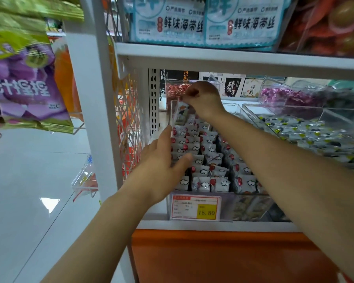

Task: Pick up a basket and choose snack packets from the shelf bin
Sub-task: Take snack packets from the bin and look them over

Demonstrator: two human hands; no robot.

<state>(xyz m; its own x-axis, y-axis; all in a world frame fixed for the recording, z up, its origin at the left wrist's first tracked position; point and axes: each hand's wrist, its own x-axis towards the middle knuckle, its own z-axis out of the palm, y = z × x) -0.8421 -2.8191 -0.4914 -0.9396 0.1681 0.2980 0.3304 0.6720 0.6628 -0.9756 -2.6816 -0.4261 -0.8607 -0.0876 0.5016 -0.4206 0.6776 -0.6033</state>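
Pinching snack packet (176, 113) above shelf bin (245, 208) with right hand (205, 98), left hand (160, 166) released just below.

Bright, even overhead light is filling the aisle, and a white patch of glare is bouncing off the glossy floor (49, 203). The hanging bags (25, 78) on the left are smearing with blur, as is the packet (176, 113) pinched in the right hand (205, 99). Soft shade is lying beneath the upper shelf (233, 60). The white post (94, 88) is bowing from lens distortion; the price tag (195, 209) is showing sharp.
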